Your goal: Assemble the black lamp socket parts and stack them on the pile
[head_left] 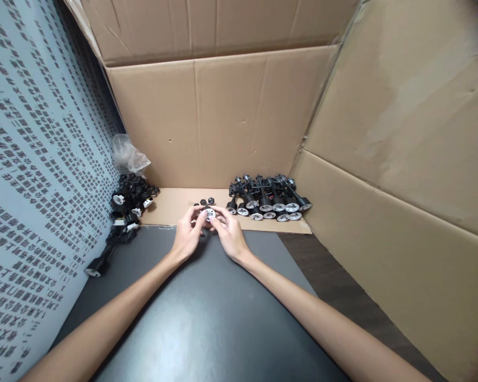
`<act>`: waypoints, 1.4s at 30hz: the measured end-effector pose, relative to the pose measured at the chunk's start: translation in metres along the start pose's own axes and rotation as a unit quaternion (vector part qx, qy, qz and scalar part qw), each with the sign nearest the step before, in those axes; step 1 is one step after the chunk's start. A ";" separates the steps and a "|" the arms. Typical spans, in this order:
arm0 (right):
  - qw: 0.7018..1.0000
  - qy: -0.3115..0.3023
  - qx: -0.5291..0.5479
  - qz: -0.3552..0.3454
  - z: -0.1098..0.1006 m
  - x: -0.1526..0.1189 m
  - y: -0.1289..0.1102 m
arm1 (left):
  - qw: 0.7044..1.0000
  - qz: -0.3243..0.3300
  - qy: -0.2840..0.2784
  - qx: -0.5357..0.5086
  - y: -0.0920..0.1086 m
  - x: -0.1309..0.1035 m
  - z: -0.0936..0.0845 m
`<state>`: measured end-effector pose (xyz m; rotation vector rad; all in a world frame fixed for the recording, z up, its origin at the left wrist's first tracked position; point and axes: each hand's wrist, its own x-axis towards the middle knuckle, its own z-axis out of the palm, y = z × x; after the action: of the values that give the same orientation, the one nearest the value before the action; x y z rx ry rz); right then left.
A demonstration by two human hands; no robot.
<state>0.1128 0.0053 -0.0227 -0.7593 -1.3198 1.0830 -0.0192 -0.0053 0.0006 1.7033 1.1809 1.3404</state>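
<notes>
— What is the largest thing before you?
— Your right cardboard wall (402, 132), rising beside the far cardboard wall (231, 122) and meeting it at a corner.
— And on your left?
— A pale blue sheet (35, 159) covered in dark printed characters, leaning along that whole side.
— What lies under your arms?
— The desk (223, 323), its grey top catching a bright glare near you. A dark wood-grained strip (322, 265) shows to its right, and a flat piece of cardboard (173, 207) lies along the far side.
— Which heaps do you have?
— On the far left, a jumble of black parts with white pieces (131, 199) beside the blue sheet; one long black part (103, 260) reaches nearer you. On the far right, a cluster of black flared parts (265, 196), many with pale round ends facing you.
— Anything behind the left heap?
— A clear plastic bag (128, 153), crumpled.
— And your grip?
— Your left hand (186, 236) and right hand (231, 237) are both closed on one small piece with a round white face (210, 214), thumbs at its near side, at the middle of the desk's far edge.
— The smallest things?
— A few little black pieces (211, 201), just beyond your fingers.
</notes>
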 end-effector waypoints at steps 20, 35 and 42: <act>0.999 -0.015 0.030 0.010 -0.001 0.002 0.002 | 0.999 0.014 0.008 0.048 -0.001 0.000 0.001; 0.999 0.032 -0.027 -0.033 -0.002 0.002 0.001 | 0.995 0.032 -0.010 0.096 -0.004 -0.002 0.002; 0.999 0.032 -0.032 -0.031 -0.001 0.001 -0.001 | 0.992 0.044 -0.005 0.115 -0.006 -0.002 0.002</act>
<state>0.1138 0.0060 -0.0220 -0.7889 -1.3199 0.9638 -0.0186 -0.0050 -0.0057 1.9428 1.3092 1.2851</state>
